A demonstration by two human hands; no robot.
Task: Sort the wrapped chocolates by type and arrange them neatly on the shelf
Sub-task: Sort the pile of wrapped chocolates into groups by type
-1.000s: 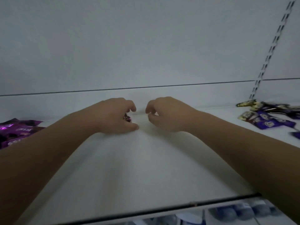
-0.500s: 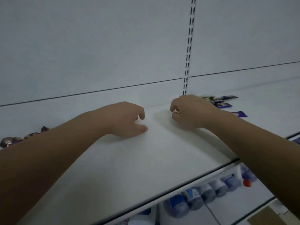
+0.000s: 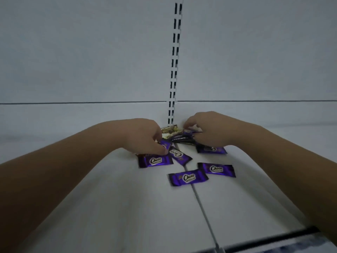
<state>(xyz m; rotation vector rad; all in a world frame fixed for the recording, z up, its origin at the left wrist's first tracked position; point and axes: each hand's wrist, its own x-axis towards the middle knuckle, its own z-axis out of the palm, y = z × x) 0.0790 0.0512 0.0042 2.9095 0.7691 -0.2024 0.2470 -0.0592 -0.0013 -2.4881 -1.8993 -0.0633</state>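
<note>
The left hand [image 3: 145, 138] is curled downward near the back of the white shelf [image 3: 109, 207]. Its thumb and fingertips appear to pinch a purple chocolate [image 3: 165, 144] at the near edge of a small mixed heap. The right hand [image 3: 209, 131] is arched over the other side of that heap, with its fingers bent down onto dark chocolates [image 3: 184, 140]. Whether anything is gripped there cannot be told, as the fingertips are lost in dim light. Between the two hands, gold chocolates [image 3: 170, 131] lie close against the back panel [image 3: 91, 114].

Nearer the viewer, several loose purple chocolates [image 3: 187, 177] marked "Choco" are scattered flat at differing angles. One is partly covered by the right hand.

The step in hand is judged to be the separating of one type from the heap. It would be done best if a single wrapper were lifted by its crimped end, so that its neighbours are not dragged along. The purple ones could then be gathered to one side, labels up and square to the back panel.

A seam [image 3: 198, 198] between two shelf boards runs under the heap, and thin wrappers could be caught on it. A slotted upright [image 3: 175, 52] rises directly behind. Loose pieces could also be swept toward the dark front edge [image 3: 273, 240] by either forearm.
</note>
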